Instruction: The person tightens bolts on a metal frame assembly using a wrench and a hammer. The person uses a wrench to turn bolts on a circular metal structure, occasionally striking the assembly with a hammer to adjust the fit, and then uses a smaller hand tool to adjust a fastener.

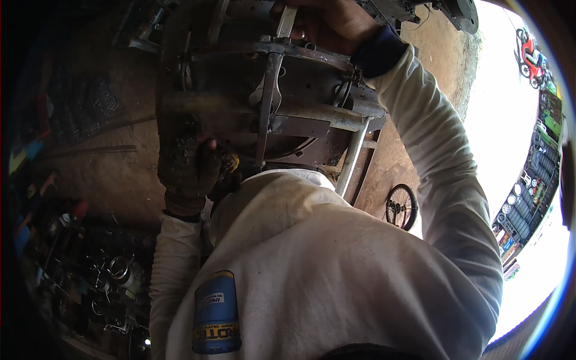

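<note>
A dark metal frame of curved and straight bars stands in front of me. My right hand, bare with a dark cuff at the wrist, is at its top, the fingers closed around a flat metal bar. My left hand wears a dirty, worn glove with a fingertip showing through. It is closed at the frame's lower left, beside a dark thing with a yellow patch; shadow hides what it grips. A pale tube slants down from the frame's right side.
A spoked wheel stands on the brown ground at right. Dark metal parts and tools lie in shadow at lower left. A blue and yellow piece is on my white top. Outside are a red motorcycle and stacked tyres.
</note>
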Demonstrator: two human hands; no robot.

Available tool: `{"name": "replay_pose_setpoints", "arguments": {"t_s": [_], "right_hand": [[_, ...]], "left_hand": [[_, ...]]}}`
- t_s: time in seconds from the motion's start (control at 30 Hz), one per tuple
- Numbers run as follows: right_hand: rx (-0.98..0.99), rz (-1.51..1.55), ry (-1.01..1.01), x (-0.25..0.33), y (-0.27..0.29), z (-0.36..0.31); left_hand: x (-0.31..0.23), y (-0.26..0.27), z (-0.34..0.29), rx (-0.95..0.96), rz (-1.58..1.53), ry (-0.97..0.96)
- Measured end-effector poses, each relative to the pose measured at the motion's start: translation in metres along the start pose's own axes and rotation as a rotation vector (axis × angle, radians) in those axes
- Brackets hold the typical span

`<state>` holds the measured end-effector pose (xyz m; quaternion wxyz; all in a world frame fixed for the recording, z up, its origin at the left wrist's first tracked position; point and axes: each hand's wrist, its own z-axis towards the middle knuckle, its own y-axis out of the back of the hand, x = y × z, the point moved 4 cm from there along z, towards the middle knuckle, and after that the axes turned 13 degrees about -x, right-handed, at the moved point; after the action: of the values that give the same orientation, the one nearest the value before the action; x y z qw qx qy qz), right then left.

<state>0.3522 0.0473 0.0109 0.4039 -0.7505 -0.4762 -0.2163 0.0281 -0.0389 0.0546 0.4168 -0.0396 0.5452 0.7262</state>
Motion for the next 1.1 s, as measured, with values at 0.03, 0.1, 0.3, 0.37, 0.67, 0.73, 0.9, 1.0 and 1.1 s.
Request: {"name": "replay_pose_setpoints", "arguments": {"t_s": [0.03, 0.1, 0.3, 0.37, 0.67, 0.73, 0.9, 1.0, 1.1], "right_hand": [[0.046, 0.136, 0.024, -0.001, -0.006, -0.001], [0.089, 0.275, 0.057, 0.003, -0.013, -0.003], [0.332, 0.512, -0.080, 0.037, -0.030, -0.023], [0.199, 0.547, -0.039, 0.031, -0.027, 0.002], [-0.039, 0.405, 0.037, 0.013, 0.032, -0.027], [-0.029, 0.426, 0.030, 0.012, 0.044, -0.047], [-0.120, 0.436, 0.029, 0.005, 0.053, -0.062], [-0.232, 0.275, 0.110, 0.018, 0.054, -0.072], [-0.171, -0.499, 0.519, 0.050, 0.068, -0.071]], "left_hand": [[-0.001, 0.000, 0.000, 0.000, -0.007, 0.003], [0.001, -0.001, -0.001, -0.001, -0.008, -0.008], [-0.003, -0.001, 0.002, 0.033, -0.019, 0.059], [-0.001, -0.002, 0.001, 0.059, -0.010, 0.083], [0.005, -0.002, 0.002, 0.017, -0.002, 0.083], [-0.001, -0.002, 0.003, 0.055, 0.080, 0.024], [0.002, -0.002, -0.001, 0.078, 0.032, 0.064], [0.002, -0.002, -0.002, 0.094, 0.070, 0.013], [0.005, -0.001, -0.007, 0.096, 0.055, 0.033]]}}
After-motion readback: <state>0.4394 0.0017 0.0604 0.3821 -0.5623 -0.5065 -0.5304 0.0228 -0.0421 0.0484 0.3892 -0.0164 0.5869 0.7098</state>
